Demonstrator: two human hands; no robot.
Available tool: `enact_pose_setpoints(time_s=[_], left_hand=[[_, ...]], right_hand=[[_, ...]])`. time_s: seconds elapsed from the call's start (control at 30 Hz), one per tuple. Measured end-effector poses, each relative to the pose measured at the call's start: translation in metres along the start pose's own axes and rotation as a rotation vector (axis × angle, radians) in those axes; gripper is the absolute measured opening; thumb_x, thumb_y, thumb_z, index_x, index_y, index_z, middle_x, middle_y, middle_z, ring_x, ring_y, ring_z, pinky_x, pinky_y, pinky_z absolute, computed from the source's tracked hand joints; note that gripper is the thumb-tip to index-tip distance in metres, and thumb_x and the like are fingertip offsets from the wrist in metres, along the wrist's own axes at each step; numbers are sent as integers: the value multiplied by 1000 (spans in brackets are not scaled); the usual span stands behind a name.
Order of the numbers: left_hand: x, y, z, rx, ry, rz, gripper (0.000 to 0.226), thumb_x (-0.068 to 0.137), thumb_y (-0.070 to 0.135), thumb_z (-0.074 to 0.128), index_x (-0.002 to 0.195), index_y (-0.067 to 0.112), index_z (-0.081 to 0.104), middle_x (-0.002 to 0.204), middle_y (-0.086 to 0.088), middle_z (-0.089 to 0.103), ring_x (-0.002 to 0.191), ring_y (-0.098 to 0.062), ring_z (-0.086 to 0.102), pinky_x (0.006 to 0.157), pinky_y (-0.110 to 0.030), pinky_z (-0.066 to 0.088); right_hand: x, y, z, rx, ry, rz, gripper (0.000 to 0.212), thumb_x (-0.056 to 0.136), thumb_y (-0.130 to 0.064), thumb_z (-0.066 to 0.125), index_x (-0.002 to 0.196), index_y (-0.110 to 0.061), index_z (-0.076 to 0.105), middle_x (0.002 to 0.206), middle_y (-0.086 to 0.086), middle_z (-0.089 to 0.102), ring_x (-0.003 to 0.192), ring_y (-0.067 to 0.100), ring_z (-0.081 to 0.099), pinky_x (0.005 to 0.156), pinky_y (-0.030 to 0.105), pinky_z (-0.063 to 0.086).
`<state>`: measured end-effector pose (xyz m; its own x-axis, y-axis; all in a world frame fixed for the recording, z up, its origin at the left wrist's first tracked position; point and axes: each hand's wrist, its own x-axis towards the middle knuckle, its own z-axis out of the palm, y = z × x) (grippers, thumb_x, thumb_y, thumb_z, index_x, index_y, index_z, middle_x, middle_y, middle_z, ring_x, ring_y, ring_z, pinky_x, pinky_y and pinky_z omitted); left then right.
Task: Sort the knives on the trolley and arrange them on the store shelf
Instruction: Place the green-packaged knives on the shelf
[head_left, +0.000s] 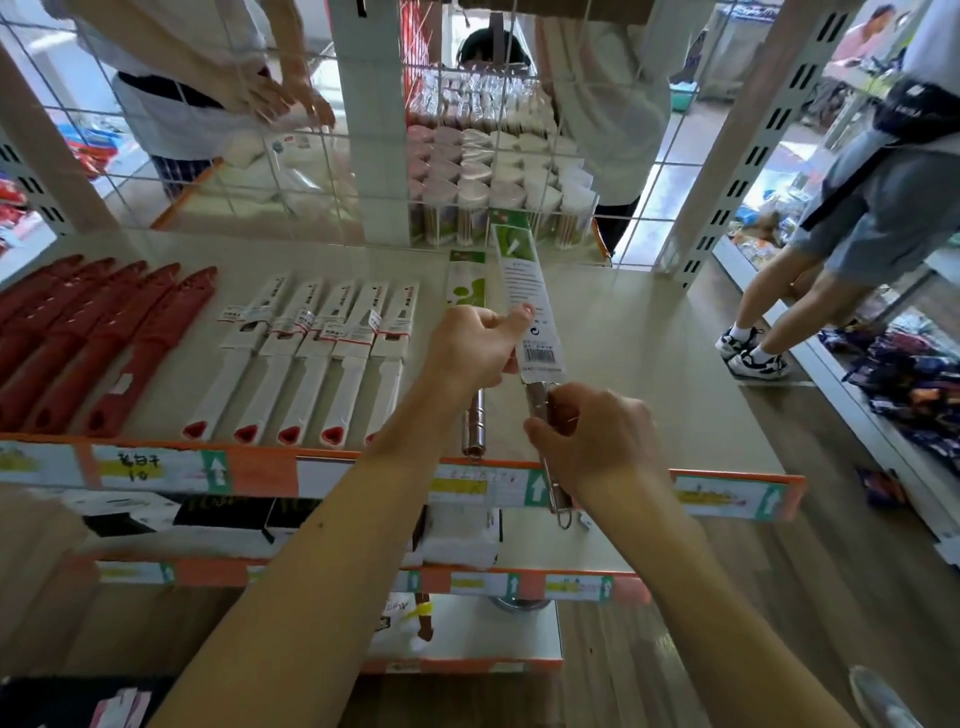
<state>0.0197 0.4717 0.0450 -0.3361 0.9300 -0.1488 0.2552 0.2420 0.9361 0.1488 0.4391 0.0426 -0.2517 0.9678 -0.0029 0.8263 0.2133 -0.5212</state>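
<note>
Both hands hold one packaged knife (530, 312) above the right part of the store shelf (649, 332), its length running from the near edge toward the wire grid (311, 171) at the back. The left hand (475, 345) is curled shut around the lower part of the white and green card sleeve, thumb pressed on the card just above the barcode. The right hand (587, 434) sits nearer the person, closed around the metal handle (545, 415), whose looped end sticks out below the palm past the orange price strip (727, 493) on the shelf's front edge. So the knife lies between the two hands, sleeve end pointing away, handle end toward the body. Just to the left of it, partly hidden under the left hand, a second knife of the same kind (467, 291) lies flat on the shelf, its steel handle showing below the wrist. Further left lie a row of white-handled knives (311, 358) in white card sleeves with red heart-shaped holes at the handle ends, side by side, and beyond them a row of red sheathed knives (98, 332) lying at a slant. Behind the grid stand heart-shaped containers (483, 176) in pink and white. Other people stand on the far side of the shelf and in the aisle to the right.
</note>
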Motion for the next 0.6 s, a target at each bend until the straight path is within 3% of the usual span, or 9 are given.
enact_pose_setpoints(time_s=[0.13, 0.23, 0.3, 0.43, 0.6], left_hand=[[3, -2, 6, -20, 30, -30, 24, 90, 25, 59, 98, 4, 65, 90, -7, 68, 65, -12, 64, 47, -12, 51], [5, -5, 6, 60, 101, 34, 19, 88, 20, 61, 72, 10, 62, 87, -12, 71, 56, -12, 64, 58, -23, 56], [6, -4, 4, 148, 153, 96, 26, 87, 19, 61, 62, 13, 57, 82, -14, 72, 44, -5, 61, 53, -21, 55], [5, 5, 3, 320, 232, 177, 25, 84, 19, 60, 75, -3, 68, 74, -14, 71, 65, -26, 70, 63, -33, 58], [7, 14, 2, 460, 218, 229, 25, 81, 18, 59, 76, -4, 69, 69, -16, 70, 65, -27, 69, 64, -33, 57]], right_hand=[[-5, -5, 3, -82, 4, -15, 22, 90, -30, 52, 99, -13, 64, 97, 5, 65, 78, 18, 55, 64, 24, 44], [-12, -8, 2, -144, 42, -57, 23, 93, -32, 47, 98, -12, 60, 93, 3, 60, 73, 16, 50, 58, 24, 36], [-18, -10, 0, -167, 100, -92, 28, 94, -38, 46, 104, -14, 56, 90, 0, 53, 74, 15, 46, 64, 24, 33], [-27, -17, -5, -220, 151, -139, 35, 94, -43, 44, 111, -13, 51, 102, 1, 56, 77, 16, 44, 67, 23, 31], [-18, -19, 3, -288, 80, -89, 30, 96, -33, 44, 115, -11, 52, 110, 6, 59, 96, 25, 60, 70, 25, 35]])
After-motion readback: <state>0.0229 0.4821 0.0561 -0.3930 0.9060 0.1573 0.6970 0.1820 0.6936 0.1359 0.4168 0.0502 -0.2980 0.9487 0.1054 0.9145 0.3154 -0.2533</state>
